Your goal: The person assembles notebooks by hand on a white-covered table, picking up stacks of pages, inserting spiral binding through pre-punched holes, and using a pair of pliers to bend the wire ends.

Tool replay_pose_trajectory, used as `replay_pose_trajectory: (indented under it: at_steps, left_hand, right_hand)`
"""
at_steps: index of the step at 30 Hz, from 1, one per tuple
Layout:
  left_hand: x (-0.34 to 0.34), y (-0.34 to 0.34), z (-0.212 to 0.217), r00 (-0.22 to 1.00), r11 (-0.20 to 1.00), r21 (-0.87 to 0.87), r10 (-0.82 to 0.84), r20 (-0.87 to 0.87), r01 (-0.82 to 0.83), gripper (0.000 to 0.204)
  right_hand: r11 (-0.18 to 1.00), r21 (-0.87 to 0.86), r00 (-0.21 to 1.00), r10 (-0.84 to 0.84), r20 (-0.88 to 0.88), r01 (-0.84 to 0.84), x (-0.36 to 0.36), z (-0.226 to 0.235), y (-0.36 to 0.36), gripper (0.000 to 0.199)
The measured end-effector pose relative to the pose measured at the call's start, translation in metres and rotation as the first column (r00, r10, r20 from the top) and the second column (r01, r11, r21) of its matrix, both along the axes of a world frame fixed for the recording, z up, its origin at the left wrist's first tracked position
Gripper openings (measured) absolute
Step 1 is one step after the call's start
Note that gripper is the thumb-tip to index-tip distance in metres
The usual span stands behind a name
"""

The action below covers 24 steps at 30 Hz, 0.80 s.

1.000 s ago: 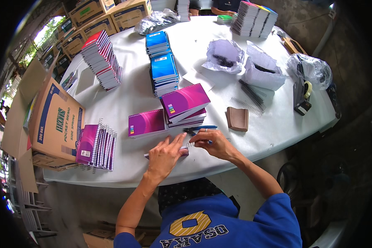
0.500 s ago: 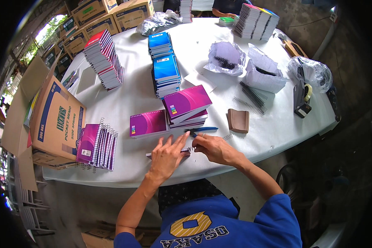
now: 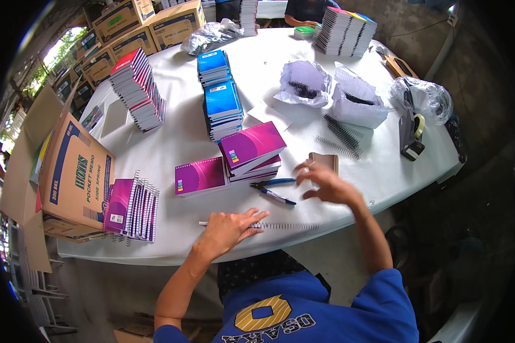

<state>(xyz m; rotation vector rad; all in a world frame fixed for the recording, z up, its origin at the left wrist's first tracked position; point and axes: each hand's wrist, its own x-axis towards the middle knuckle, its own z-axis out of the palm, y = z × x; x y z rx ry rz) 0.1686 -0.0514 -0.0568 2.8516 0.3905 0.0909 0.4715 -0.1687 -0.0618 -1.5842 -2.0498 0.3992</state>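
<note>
My left hand (image 3: pixel 226 231) lies over a thin notebook at the near table edge, fingers stretched out and pressing down. Most of that notebook is hidden beneath it. A wire spiral coil (image 3: pixel 289 226) runs out to the right from under my fingertips. My right hand (image 3: pixel 329 186) is raised above the table, its fingers apart and slightly blurred, holding nothing. It partly covers a brown curved block (image 3: pixel 332 162). Between my hands lie pliers with spread blue handles (image 3: pixel 277 195). Purple notebooks (image 3: pixel 201 175) sit beyond my left hand, beside a taller purple stack (image 3: pixel 253 143).
At left, purple spiral notebooks (image 3: pixel 133 208) lean by an open carton (image 3: pixel 77 174). Red (image 3: pixel 137 88) and blue (image 3: pixel 222 100) notebook stacks stand farther back. Paper-lined containers of coils (image 3: pixel 357 108), loose coils (image 3: pixel 343 134) and a tape dispenser (image 3: pixel 412 143) occupy the right. A person (image 3: pixel 312 11) sits across the table.
My right hand has left the notebook's coil and lifted up and right toward the brown block. The coil now trails right from under my left hand, which has moved slightly nearer me.
</note>
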Motion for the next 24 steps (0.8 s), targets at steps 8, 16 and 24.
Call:
replay_pose_trajectory:
  at_steps: [8,16,24]
  left_hand:
    - [-0.014,0.005,-0.014,0.965,0.961,0.275,-0.061,0.256,-0.012,0.068]
    - [-0.022,0.011,-0.001,0.986,0.987,0.039,0.153,0.074,-0.156,0.095]
    - [-0.017,0.019,0.001,0.983,0.983,-0.026,0.181,0.009,-0.181,0.100]
  right_hand:
    - [0.902,-0.291,0.946,-0.320,0.044,0.318,0.052,0.028,-0.013,0.054]
    - [0.818,-0.374,0.848,0.238,-0.473,-0.438,-0.028,0.008,0.038,0.059]
    - [0.792,-0.434,0.882,0.264,-0.390,-0.429,-0.049,0.028,0.048,0.061]
